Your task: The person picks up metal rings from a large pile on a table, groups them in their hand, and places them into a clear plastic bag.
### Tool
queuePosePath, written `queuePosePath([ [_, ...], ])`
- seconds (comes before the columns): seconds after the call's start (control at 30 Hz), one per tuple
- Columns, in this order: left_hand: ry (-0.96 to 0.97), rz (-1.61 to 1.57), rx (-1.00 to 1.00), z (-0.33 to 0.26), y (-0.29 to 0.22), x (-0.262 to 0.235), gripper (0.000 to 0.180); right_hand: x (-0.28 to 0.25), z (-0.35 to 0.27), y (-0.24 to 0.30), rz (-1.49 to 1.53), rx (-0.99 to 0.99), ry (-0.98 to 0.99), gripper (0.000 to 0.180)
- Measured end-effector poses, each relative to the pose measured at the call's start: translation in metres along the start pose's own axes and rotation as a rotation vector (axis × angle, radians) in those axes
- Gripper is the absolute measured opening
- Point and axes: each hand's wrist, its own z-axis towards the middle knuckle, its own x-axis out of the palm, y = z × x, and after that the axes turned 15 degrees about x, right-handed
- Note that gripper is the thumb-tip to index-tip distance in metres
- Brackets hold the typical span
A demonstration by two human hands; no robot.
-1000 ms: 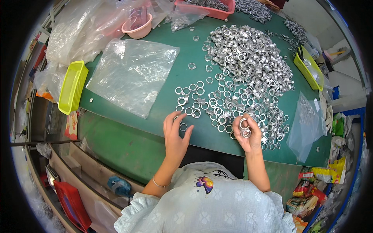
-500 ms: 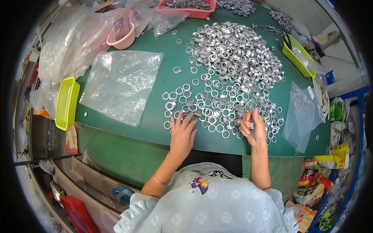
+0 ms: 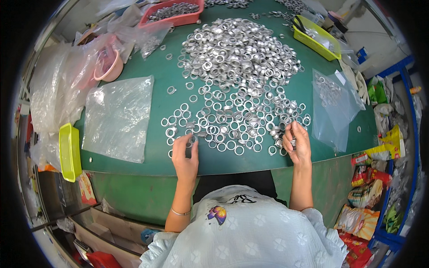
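Many silvery metal rings (image 3: 239, 151), some with a small tab, lie spread flat near the table's front edge. Behind them rises a large heap of the same rings (image 3: 237, 53). My left hand (image 3: 185, 156) is at the left end of the spread rings, thumb and forefinger closed around a metal ring (image 3: 193, 139). At the right side of the spread, my right hand (image 3: 298, 144) is curled with its fingers bent inward. Metal rings (image 3: 292, 143) show between its fingers and palm; how many is hidden.
A flat clear plastic bag (image 3: 118, 118) lies on the green table (image 3: 214, 166) at left, beside a yellow-green basket (image 3: 69, 154). Pink bowl (image 3: 109, 67) and pink tray (image 3: 172, 15) stand farther back. At right are a bag with rings (image 3: 333, 107) and another yellow-green basket (image 3: 316, 39).
The view has shifted, so the table appears lower and more to the left. My left hand's spread fingers have closed on a ring. My right hand stays curled near the right-hand rings.
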Motion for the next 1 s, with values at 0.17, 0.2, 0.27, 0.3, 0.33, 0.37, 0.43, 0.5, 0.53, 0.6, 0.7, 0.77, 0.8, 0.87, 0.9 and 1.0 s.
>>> queuePosePath([
  [0.17, 0.052, -0.29, -0.2, -0.004, -0.003, 0.006, 0.022, -0.017, -0.024, 0.004, -0.327, -0.072, -0.196, 0.027],
  [0.2, 0.042, -0.439, -0.287, -0.004, -0.005, 0.009, 0.024, -0.019, -0.027, 0.003, -0.386, -0.098, -0.258, 0.024],
  [0.27, 0.017, -0.731, -0.465, -0.004, -0.009, 0.014, 0.027, -0.024, -0.033, 0.002, -0.505, -0.146, -0.38, 0.018],
  [0.3, 0.075, -0.859, -0.581, -0.004, -0.008, 0.013, 0.032, -0.028, -0.035, 0.0, -0.51, -0.13, -0.413, 0.012],
  [0.33, 0.062, -0.998, -0.651, -0.002, -0.012, 0.014, 0.032, -0.029, -0.037, -0.002, -0.547, -0.145, -0.425, 0.012],
  [0.37, 0.046, -1.136, -0.722, 0.0, -0.018, 0.016, 0.032, -0.028, -0.039, -0.004, -0.584, -0.16, -0.435, 0.011],
  [0.43, 0.028, -1.334, -0.822, -0.001, -0.024, 0.02, 0.035, -0.02, -0.039, -0.009, -0.701, -0.213, -0.437, 0.01],
  [0.5, 0.057, -1.366, -0.872, -0.003, -0.032, 0.022, 0.036, -0.007, -0.037, -0.013, -0.739, -0.226, -0.354, 0.01],
  [0.53, 0.07, -1.382, -0.898, -0.005, -0.035, 0.022, 0.037, 0.003, -0.038, -0.013, -0.674, -0.156, -0.295, 0.01],
  [0.6, 0.115, -1.372, -0.889, -0.008, -0.04, 0.024, 0.039, 0.014, -0.037, -0.018, -0.621, -0.086, -0.141, 0.011],
  [0.7, 0.16, -1.385, -0.915, -0.01, -0.048, 0.025, 0.039, 0.026, -0.035, -0.025, -0.566, -0.006, -0.03, 0.014],
  [0.77, 0.176, -1.396, -0.916, -0.01, -0.052, 0.024, 0.04, 0.034, -0.037, -0.022, -0.554, 0.052, 0.013, 0.017],
  [0.8, 0.184, -1.401, -0.916, -0.011, -0.054, 0.024, 0.04, 0.037, -0.036, -0.024, -0.555, 0.028, 0.046, 0.019],
  [0.87, 0.205, -1.41, -0.909, -0.012, -0.055, 0.025, 0.039, 0.04, -0.036, -0.026, -0.561, -0.023, 0.098, 0.022],
  [0.9, 0.212, -1.402, -0.91, -0.01, -0.057, 0.025, 0.039, 0.042, -0.035, -0.028, -0.556, -0.028, 0.129, 0.027],
  [1.0, 0.224, -1.369, -0.882, -0.012, -0.059, 0.028, 0.038, 0.049, -0.034, -0.032, -0.607, -0.077, 0.199, 0.032],
])
